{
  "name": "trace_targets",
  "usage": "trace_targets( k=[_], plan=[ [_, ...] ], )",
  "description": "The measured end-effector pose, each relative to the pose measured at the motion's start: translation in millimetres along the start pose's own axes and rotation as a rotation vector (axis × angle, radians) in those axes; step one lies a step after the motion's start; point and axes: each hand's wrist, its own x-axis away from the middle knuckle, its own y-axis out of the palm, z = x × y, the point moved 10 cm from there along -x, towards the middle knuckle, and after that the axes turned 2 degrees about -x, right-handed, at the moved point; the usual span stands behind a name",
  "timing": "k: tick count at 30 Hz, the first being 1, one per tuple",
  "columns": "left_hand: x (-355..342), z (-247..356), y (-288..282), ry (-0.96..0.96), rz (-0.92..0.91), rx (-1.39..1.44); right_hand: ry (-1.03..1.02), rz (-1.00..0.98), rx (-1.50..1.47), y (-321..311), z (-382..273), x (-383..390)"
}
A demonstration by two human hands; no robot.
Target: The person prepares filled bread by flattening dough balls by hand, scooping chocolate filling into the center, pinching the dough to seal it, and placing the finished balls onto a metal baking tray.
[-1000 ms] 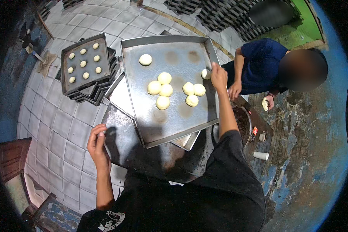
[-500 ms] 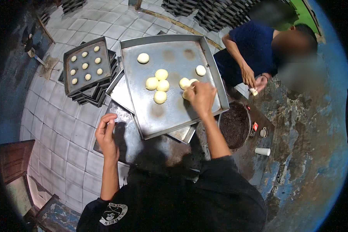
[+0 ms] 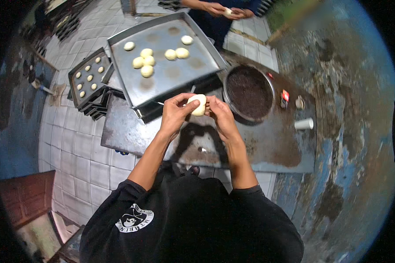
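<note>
A pale dough ball, somewhat flattened, is held in front of me above the metal table. My left hand is closed on it, the thumb lying across its face. At its right side, the bent fingers of my right hand grip its edge. Just beyond my hands is a large metal tray, where several round dough balls sit, some touching each other. To the right stands a round basin of dark brown, crumbly filling.
Stacked trays with spaced dough balls stand at the far left. A small red box, a metal cup and a white cup on its side lie along the table's right. Across the table, a co-worker's hands hold a pale piece.
My right hand has left the tray with a dough ball and come back toward me. My left hand has moved right to meet it. The view has shifted, showing more table.
</note>
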Motion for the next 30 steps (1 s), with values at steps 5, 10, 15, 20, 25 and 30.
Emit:
trace_targets(
  k=[5,10,15,20,25,30],
  plan=[
    [65,-51,90,-0.014,-0.016,-0.063,-0.375,0.557,0.575,-74,-21,91],
    [119,-118,155,-0.469,-0.259,0.523,-0.368,0.504,0.119,-138,46,140],
    [149,-156,114,-0.493,-0.182,0.679,0.081,0.191,-0.485,-108,138,143],
    [139,-138,73,-0.465,-0.094,0.861,-0.141,0.201,1.009,-170,202,119],
    [121,-160,21,-0.394,0.011,0.693,-0.289,0.075,1.437,-160,224,126],
    [78,-171,15,-0.286,0.034,0.603,-0.04,0.311,1.027,-212,124,83]
  ],
)
